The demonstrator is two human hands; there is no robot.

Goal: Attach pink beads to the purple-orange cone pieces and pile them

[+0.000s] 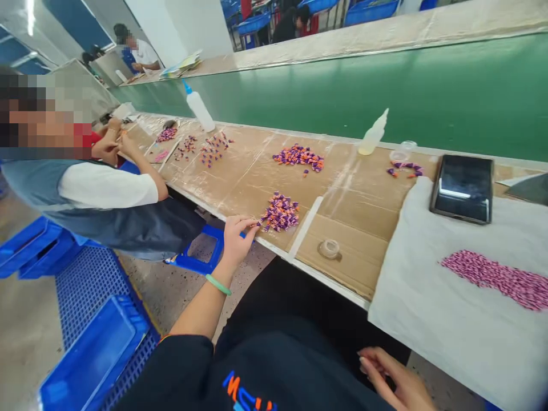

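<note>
My left hand is at the table's front edge, thumb and forefinger pinched on a small purple piece. That piece is at the left side of a heap of small purple, orange and pink pieces. Low over my lap, my right hand hangs with loosely curled fingers, a gap between them and nothing visible inside. Right of the heap, a small clear round cup rests on cardboard. Farther back lies a second heap of purple-and-orange pieces.
A white cloth carries many pink pieces and a dark phone. Two squeeze bottles, one cloudy and one blue-tipped, stand near the green belt. A co-worker sits at left beside blue crates.
</note>
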